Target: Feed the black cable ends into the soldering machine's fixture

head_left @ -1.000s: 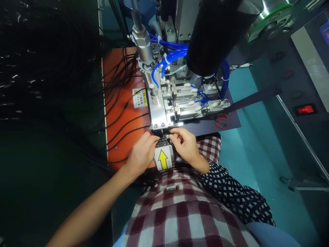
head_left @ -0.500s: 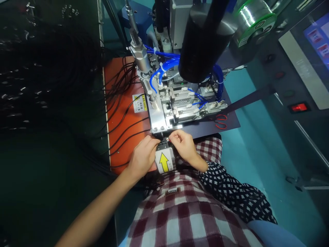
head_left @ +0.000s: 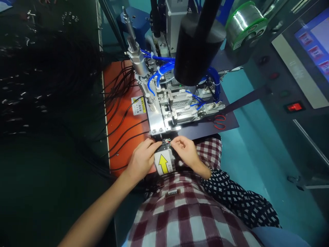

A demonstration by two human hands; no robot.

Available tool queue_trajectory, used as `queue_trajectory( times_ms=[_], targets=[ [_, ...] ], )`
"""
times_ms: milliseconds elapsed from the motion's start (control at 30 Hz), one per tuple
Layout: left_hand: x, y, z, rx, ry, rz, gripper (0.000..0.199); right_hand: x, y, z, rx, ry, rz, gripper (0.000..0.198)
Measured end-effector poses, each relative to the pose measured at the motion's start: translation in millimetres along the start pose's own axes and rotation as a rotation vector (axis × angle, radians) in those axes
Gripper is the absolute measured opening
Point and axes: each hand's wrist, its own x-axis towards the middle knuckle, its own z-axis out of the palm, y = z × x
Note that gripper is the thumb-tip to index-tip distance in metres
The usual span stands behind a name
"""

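Thin coloured wire ends (head_left: pixel 168 140) stick out between my two hands, over a small dark metal fixture (head_left: pixel 162 146) at the front of the machine. From the left, my left hand (head_left: pixel 142 156) reaches in with thumb and forefinger pressed down at the fixture; what lies under the fingertips is hidden. My right hand (head_left: pixel 185 151) is closed in a pinch at the right of the wires, its fingertips on or right beside their tips. Just below the fixture is a white label with a yellow arrow (head_left: pixel 163 164).
Beyond my hands stands a machine with a metal plate (head_left: pixel 156 121) and blue air hoses (head_left: pixel 167 67). Black cables (head_left: pixel 123 139) cross an orange board (head_left: pixel 115 118) at left. Red-handled scissors (head_left: pixel 220 122) lie at right. A solder spool (head_left: pixel 245 25) and black cylinder (head_left: pixel 196 51) are above.
My right hand has drawn slightly down and away from my left, and the coloured wire ends show more clearly. My left hand stays at the fixture. The view has shifted slightly.
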Motion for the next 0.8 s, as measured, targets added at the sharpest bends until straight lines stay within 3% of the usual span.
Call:
queue_trajectory(
  times_ms=[300, 500, 800],
  targets=[
    [-0.2, 0.0, -0.9, 0.043, -0.001, 0.022, 0.032, 0.1, -11.8, 0.6, -0.235, 0.034, -0.193, 0.013],
    [-1.3, -1.2, 0.7, 0.046, 0.005, 0.020, 0.031, 15.7, -2.1, -2.9, 0.108, -0.196, 0.022, 0.019],
    [-0.5, 0.3, -0.2, 0.015, 0.026, 0.006, 0.021, 17.0, 7.1, 0.0, 0.245, -0.193, 0.101, 0.026]
  ],
)
